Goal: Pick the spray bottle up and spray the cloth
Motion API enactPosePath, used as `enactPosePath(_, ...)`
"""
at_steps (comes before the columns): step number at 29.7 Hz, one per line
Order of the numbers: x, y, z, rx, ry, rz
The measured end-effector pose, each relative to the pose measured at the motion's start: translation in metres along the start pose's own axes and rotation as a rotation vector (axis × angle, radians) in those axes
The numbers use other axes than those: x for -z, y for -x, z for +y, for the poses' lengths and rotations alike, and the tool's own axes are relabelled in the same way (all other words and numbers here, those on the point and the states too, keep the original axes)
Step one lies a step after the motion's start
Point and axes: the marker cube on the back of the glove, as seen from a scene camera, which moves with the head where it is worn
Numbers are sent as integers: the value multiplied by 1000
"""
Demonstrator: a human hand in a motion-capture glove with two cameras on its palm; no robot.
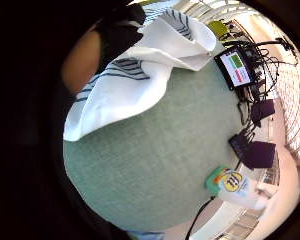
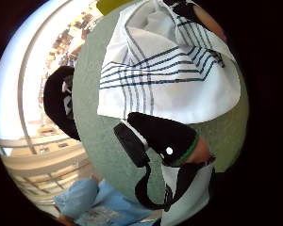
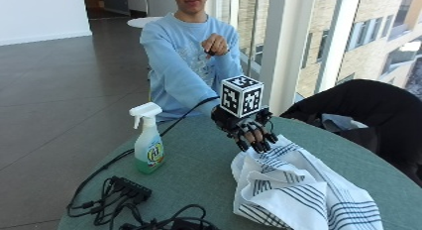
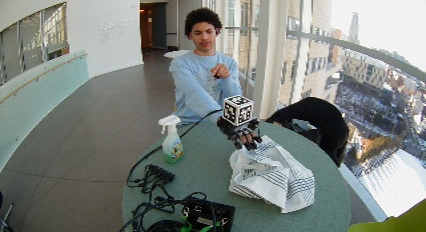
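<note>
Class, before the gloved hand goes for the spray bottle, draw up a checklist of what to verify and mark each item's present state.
1. Spray bottle stands upright on the table: ok.
2. Right hand holds nothing, fingers hanging over the cloth's edge: ok.
3. Hand is at the bottle: not ok; it hovers apart from it, near the cloth.
4. Path from hand to bottle crosses bare table: ok.
5. Cloth lies within spraying range, crumpled on the table: ok.
6. Bottle has liquid: ok; green shows at the bottom.
</note>
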Motion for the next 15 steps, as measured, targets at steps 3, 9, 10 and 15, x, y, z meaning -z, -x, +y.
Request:
enactPosePath(3,0,-1,1,-4,3,0)
enactPosePath(9,5,3,1,3,-4,0)
enactPosePath(10,6,4,1,7,-7,8)
enactPosePath(15,11,4,0,13,-9,63)
